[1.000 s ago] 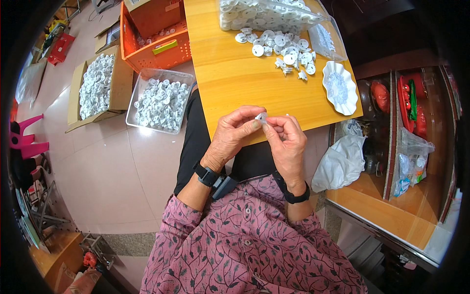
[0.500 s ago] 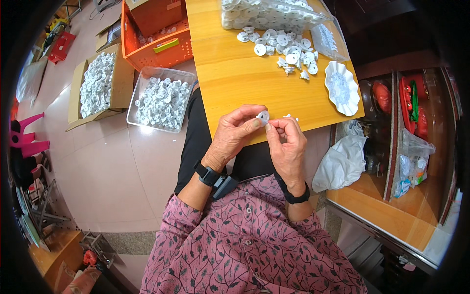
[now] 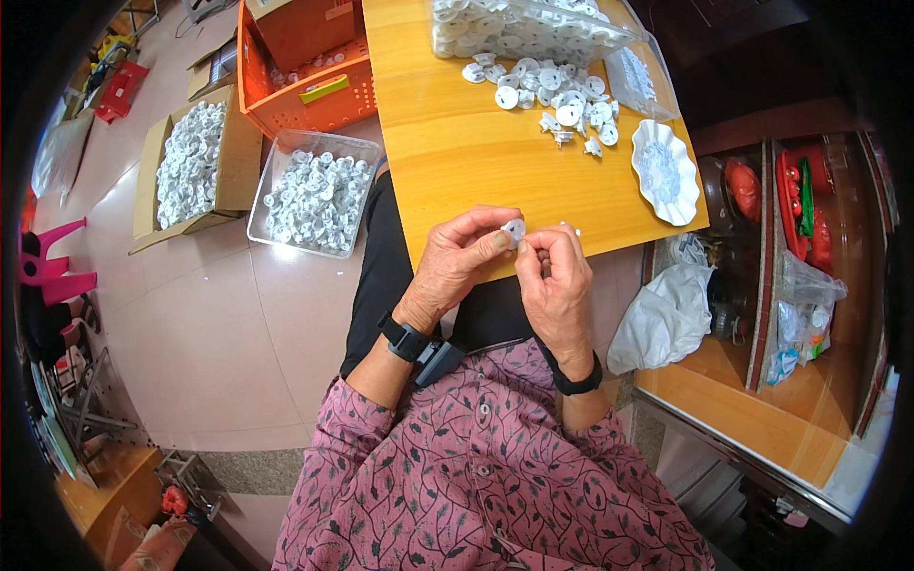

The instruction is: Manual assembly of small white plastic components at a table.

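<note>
Over the near edge of the wooden table (image 3: 428, 143), my left hand (image 3: 447, 257) pinches a small round white plastic part (image 3: 514, 229) between thumb and fingers. My right hand (image 3: 557, 281) is closed beside it, thumb and forefinger pressed together at the part's lower edge. Whatever sits between those right fingertips is too small to make out. A few tiny white bits (image 3: 574, 228) lie on the table just beyond my right hand. Farther off is a loose pile of similar white parts (image 3: 568, 114). A white scalloped dish (image 3: 682, 209) holds small clear pieces (image 3: 659, 171).
A clear bin (image 3: 533, 43) full of white parts stands at the table's far side. On the floor to the left are a clear tub (image 3: 255, 228), a cardboard box (image 3: 246, 157) and an orange crate (image 3: 333, 109). Shelves with bags (image 3: 804, 295) stand at the right.
My right hand has shifted slightly left, closer against the white part. My left hand and the part have barely moved.
</note>
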Tool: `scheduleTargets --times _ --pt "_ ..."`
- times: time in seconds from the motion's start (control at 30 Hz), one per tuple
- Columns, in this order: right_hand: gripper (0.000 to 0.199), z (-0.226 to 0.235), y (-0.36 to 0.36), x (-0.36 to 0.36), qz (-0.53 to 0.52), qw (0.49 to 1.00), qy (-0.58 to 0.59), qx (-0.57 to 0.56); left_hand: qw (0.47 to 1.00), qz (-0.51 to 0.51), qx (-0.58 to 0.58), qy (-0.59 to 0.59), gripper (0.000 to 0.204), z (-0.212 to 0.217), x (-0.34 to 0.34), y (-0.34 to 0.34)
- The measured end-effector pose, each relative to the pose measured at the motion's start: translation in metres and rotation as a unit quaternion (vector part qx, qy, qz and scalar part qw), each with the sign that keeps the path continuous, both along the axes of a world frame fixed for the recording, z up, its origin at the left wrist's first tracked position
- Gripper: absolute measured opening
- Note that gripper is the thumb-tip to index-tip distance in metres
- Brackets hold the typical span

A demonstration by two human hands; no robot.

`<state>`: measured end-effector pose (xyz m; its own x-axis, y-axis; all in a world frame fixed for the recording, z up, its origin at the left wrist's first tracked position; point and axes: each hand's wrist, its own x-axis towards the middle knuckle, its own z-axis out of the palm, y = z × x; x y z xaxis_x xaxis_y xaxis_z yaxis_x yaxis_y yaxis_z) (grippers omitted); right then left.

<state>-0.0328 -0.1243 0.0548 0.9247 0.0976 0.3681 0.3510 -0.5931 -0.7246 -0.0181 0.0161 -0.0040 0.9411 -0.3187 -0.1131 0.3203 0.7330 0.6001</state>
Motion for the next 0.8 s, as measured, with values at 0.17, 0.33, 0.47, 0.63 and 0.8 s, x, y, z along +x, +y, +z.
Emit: scheduleTargets --times 0.17,0.33,0.47,0.63,0.8 --pt "0.015 -0.0027 0.0019 0.0006 0.002 1.000 -0.008 0.000 1.000 0.005 0.007 0.003 0.028 0.0009 -0.0006 0.0015" --pt "0.015 -0.0061 0.0024 -0.0029 -0.012 1.000 -0.010 0.001 1.000 0.000 0.006 0.002 0.031 -0.0011 -0.0005 0.0005" --pt "0.015 -0.0036 0.0039 -0.0021 -0.013 1.000 -0.015 -0.020 1.000 0.003 0.008 0.012 0.031 0.0016 -0.0009 0.0000" --pt "0.014 -0.0070 0.0016 -0.0003 -0.009 1.000 -0.012 -0.005 0.999 0.011 0.031 0.001 0.030 0.0018 -0.0008 -0.0008" --pt "0.012 -0.0055 -0.0006 -0.0026 -0.007 0.999 0.012 0.039 1.000 0.005 0.015 0.017 0.029 0.0062 -0.0013 0.0009"
